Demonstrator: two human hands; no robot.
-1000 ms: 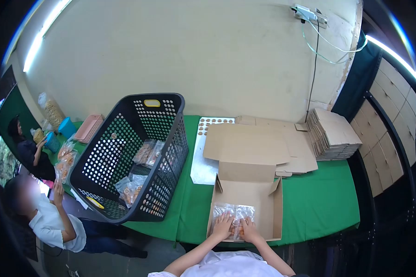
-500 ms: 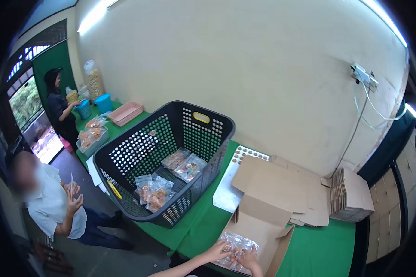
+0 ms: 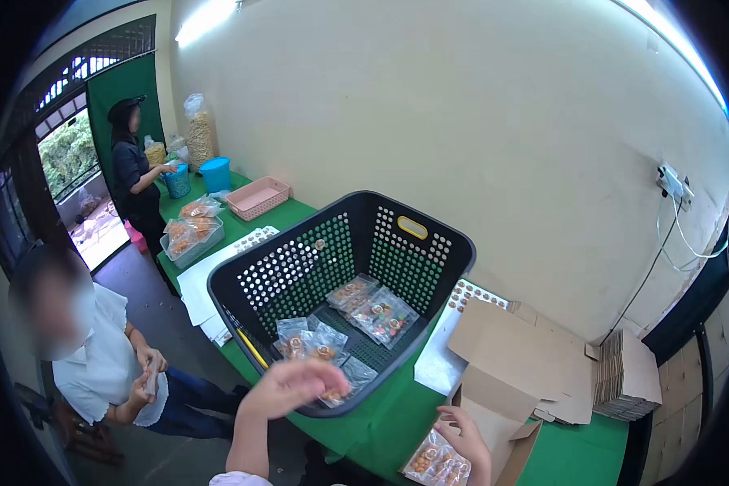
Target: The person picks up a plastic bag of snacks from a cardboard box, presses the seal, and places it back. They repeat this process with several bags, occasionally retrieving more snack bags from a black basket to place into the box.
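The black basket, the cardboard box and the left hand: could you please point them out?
black basket (image 3: 405,263), head view, far inner wall.
cardboard box (image 3: 502,405), head view, back wall.
left hand (image 3: 292,387), head view, middle.

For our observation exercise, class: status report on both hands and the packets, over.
Left hand open, at black basket near rim. Right hand flat on snack packets in cardboard box. Nothing blocking.
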